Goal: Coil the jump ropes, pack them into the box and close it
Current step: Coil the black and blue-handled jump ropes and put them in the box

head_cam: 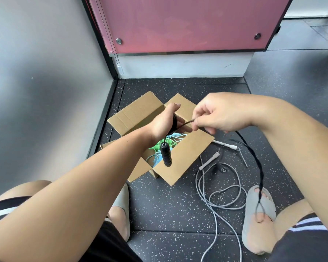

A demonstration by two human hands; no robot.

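Note:
An open cardboard box (180, 157) sits on the dark speckled floor with its flaps spread. Inside lie green and light blue coiled ropes (160, 146). My left hand (163, 122) is above the box with black rope wound around it, and a black handle (166, 155) dangles below it. My right hand (219, 115) pinches the black rope (257, 163), whose slack hangs down twisted to my right foot. A grey jump rope (212, 190) with white handles lies loose on the floor right of the box.
A grey wall stands at the left and a pink panel with a white base at the back. My feet in grey slippers (258, 210) rest on the floor on both sides of the grey rope. A second black handle (221, 168) lies by the grey rope.

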